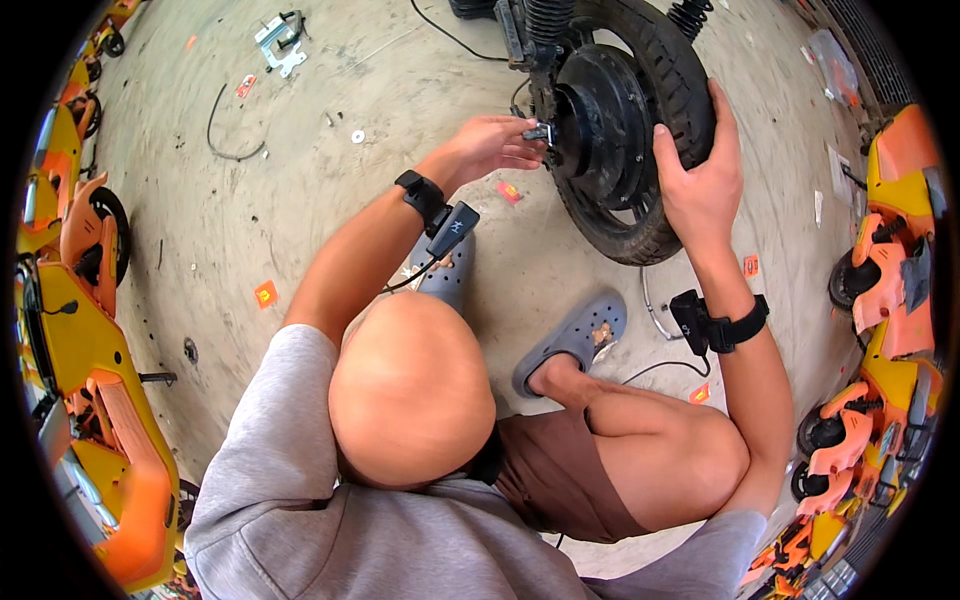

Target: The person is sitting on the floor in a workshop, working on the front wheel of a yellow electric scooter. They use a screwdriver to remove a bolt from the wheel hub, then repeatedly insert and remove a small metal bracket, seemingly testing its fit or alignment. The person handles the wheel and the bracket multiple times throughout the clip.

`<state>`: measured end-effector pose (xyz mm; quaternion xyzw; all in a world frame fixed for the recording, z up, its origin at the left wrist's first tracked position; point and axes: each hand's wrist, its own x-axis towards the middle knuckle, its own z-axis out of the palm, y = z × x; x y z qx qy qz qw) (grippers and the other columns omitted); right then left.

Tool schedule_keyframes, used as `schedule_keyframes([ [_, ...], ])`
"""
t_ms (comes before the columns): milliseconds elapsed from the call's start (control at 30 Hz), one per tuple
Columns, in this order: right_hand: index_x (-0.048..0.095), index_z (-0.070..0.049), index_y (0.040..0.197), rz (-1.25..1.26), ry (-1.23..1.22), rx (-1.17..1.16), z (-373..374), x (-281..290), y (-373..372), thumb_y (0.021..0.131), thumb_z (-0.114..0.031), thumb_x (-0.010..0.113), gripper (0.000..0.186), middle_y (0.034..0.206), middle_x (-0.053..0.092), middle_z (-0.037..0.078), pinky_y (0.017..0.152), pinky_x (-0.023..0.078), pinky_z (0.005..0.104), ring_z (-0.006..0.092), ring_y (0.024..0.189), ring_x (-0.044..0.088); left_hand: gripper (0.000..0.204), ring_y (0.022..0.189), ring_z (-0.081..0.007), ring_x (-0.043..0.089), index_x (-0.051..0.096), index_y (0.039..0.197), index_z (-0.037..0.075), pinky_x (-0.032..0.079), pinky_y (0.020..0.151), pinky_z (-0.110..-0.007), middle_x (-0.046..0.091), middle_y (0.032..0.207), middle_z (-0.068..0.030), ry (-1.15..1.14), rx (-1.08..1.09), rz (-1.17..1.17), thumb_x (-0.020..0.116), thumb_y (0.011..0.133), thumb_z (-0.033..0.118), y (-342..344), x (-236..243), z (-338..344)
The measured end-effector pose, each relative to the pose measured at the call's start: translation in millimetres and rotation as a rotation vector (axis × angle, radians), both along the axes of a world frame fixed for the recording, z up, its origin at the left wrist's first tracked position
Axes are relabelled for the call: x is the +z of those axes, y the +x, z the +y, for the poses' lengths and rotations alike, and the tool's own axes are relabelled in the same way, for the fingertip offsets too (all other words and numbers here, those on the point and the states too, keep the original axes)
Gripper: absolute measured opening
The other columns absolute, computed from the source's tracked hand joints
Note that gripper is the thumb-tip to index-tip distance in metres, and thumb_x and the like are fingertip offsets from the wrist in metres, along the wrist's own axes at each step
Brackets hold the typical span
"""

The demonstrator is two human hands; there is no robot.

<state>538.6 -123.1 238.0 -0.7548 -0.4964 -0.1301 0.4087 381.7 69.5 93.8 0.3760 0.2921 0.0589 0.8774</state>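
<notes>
A black scooter wheel, with a thick tyre and a large round hub, stands upright ahead of me beside a black fork leg with a ribbed boot. My right hand grips the tyre from its right side, thumb on the near face and fingers round the tread. At the hub's left, by the axle end, my left hand has its fingers closed on a small shiny metal piece. The exact kind of that piece cannot be made out.
A metal bracket, a curved black cable and a white washer lie on the concrete floor. A bent hose rests below the wheel. Yellow and orange scooters line the left side, with more scooters at the right.
</notes>
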Motion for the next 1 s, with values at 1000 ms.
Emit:
schedule_keyframes([
  [1000,0.048,0.001,0.138,0.069,-0.023,0.010,7.3,3.9,5.4,0.083,-0.018,0.070,0.062,0.129,0.058,0.022,0.099,0.046,0.0388,0.0341,0.116,0.059,0.020,0.076,-0.0196,0.068,0.062,0.108,-0.007,0.060,0.071,-0.033,0.068,0.096,-0.0145,0.229,0.106,-0.030,0.051,0.100,0.007,6.0,-20.7,-17.2],
])
